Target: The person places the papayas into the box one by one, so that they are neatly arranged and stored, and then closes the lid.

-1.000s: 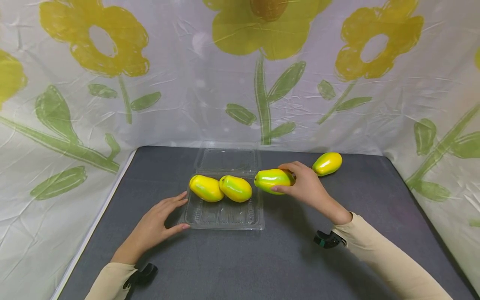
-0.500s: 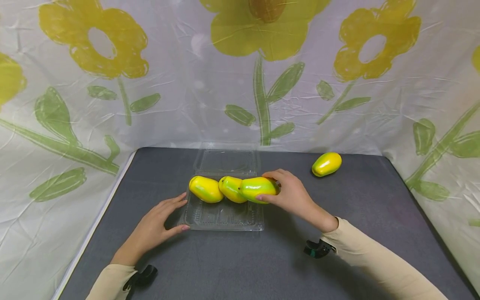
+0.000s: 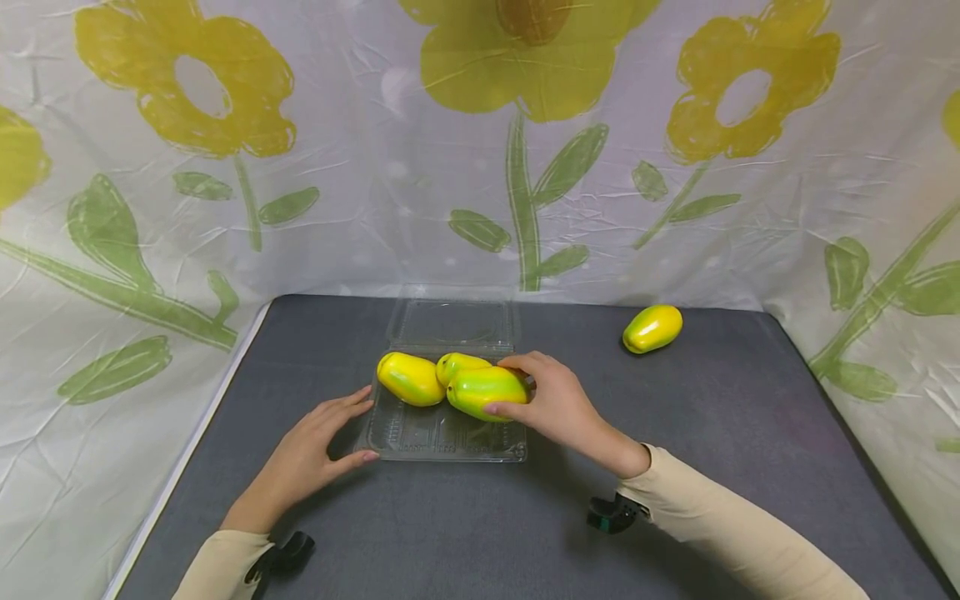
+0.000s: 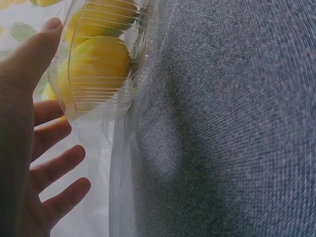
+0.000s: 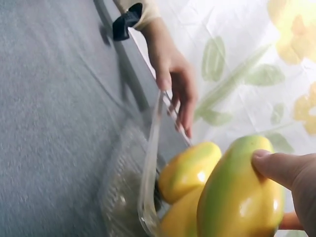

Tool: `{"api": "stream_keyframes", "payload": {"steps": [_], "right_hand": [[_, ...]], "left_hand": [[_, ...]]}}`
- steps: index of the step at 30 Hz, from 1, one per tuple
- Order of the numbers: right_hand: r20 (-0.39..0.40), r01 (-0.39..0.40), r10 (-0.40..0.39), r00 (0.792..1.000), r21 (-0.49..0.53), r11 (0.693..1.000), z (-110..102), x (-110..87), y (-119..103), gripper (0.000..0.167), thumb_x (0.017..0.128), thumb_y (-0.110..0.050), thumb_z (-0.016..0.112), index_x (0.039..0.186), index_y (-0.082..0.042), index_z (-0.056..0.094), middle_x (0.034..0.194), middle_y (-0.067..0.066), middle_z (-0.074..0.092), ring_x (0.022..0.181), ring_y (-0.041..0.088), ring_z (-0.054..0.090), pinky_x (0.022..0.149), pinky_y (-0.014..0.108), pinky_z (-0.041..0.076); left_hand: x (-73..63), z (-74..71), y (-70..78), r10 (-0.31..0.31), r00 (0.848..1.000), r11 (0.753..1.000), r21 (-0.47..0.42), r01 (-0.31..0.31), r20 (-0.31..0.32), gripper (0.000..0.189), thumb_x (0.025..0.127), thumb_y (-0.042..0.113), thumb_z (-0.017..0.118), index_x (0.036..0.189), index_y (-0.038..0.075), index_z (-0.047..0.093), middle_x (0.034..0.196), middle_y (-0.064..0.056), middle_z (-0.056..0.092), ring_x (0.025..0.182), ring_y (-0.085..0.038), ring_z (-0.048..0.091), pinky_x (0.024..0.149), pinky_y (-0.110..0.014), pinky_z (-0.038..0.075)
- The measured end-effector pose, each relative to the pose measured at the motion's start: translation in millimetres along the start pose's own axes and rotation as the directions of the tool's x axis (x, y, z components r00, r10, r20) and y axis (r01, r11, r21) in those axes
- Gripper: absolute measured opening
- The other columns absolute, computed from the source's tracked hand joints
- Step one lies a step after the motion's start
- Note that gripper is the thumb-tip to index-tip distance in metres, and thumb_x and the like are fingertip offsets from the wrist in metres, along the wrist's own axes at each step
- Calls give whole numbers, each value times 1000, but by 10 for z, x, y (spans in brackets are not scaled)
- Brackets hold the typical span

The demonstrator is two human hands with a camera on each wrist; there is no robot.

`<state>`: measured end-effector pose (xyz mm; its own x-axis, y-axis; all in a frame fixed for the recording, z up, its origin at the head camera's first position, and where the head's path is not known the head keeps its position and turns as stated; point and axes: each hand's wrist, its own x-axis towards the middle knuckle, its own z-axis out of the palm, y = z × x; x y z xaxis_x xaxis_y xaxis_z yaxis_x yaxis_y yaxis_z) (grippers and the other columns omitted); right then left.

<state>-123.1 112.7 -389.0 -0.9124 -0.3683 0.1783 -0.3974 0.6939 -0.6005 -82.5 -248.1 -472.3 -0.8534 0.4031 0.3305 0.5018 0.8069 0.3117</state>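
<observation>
My right hand (image 3: 561,406) grips a yellow-green papaya (image 3: 483,393) between thumb and fingers, over the right part of a clear plastic clamshell box (image 3: 450,457). Two more papayas lie inside: one at the left (image 3: 410,380), and a middle one (image 3: 459,363) partly hidden behind the held fruit. In the right wrist view the thumb presses on the side of the held papaya (image 5: 237,192). Spread fingers of my left hand (image 3: 311,446) rest at the box's left edge; the left wrist view shows its thumb (image 4: 47,37) right at the clear wall.
Another papaya (image 3: 652,329) lies at the back right of the dark grey table (image 3: 712,400). The box's lid (image 3: 453,322) is folded back toward the rear. A floral cloth (image 3: 360,208) hangs behind the table and along its sides.
My right hand has carried the papaya leftward and slightly toward me, from beside the box to over it, now overlapping the middle papaya. The left hand has stayed put.
</observation>
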Motion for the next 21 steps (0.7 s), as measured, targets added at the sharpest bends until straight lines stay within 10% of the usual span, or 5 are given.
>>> {"api": "stream_keyframes", "payload": {"steps": [21], "right_hand": [[-1,19,-18,1000,90,996,448,-10,-174,55,76,-43,84,123,-19,67,111,-3,69,89,8,60,76,24,52]], "left_hand": [[0,-12,25,-16,1000,1000,0,16,7,76,77,46,82,140,13,56,153,-4,49,129,-27,53,105,-51,46]]}}
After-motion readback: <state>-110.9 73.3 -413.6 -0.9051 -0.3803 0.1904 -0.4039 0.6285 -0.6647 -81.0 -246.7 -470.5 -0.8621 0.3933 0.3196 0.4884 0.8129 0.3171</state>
